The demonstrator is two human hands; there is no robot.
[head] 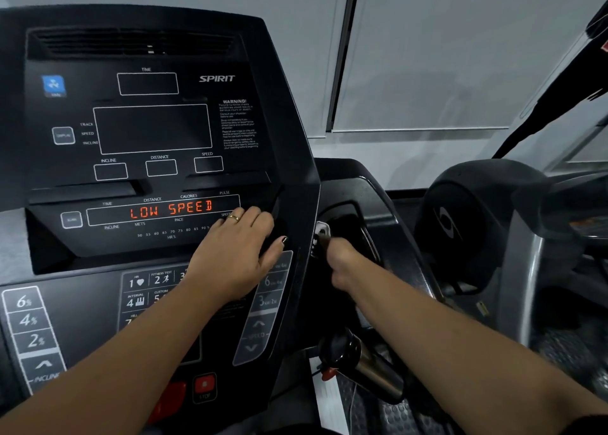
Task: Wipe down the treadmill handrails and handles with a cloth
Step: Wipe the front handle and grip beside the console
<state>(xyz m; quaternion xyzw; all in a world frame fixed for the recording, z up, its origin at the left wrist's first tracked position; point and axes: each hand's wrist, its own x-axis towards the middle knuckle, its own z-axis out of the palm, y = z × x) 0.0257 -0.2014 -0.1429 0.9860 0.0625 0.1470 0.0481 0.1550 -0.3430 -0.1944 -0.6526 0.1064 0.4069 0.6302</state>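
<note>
Our left hand (240,253) lies flat on the console (148,128). Its fingers are straight and a little apart, and it holds nothing. We think it rests there to keep us steady while we lean over to the other side. Just past its fingertips the little screen (164,209) says LOW SPEED in red letters. Under its wrist are the number buttons (144,289).

Our right hand (342,263) is curled into a fist down in the side pocket (378,191), just to the right of the left hand. A white and brown thing (320,235) sticks out of the top of the fist, and the fingers look clamped round it. It may be the cloth, bunched up, but it is too small and blurry for us to be sure. We see no other cloth. A grey rail (424,280) runs right beside our right wrist. We take it to be the handrail, so the hand is likely here to rub this corner.

The pocket is dark inside. Apart from the hand and the thing it grips, we cannot see anything in it. Below the right arm, nearer to us, a metal bottle (371,372) lies tilted with its black lid on. We cannot tell what is in it. A red clip (328,374) sits just beside the lid.
</note>
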